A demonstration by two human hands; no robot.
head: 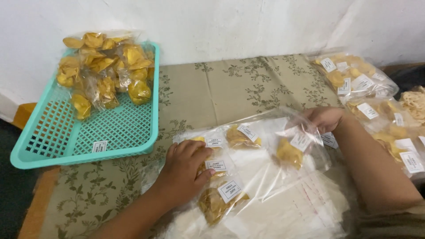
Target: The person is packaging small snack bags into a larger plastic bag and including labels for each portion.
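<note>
Two hands work at lower centre: the left hand (186, 170) presses flat, fingers spread, on small labelled chip packets (219, 186); the right hand (323, 118) pinches a clear plastic bag (283, 146) by its edge. Light, crinkly, brittle contents; probably best held by the edges. A teal basket (128, 132) sits upper left.

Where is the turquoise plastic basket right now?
The turquoise plastic lattice basket sits at the left of the head view, against the white wall, left of the left hand.
</note>
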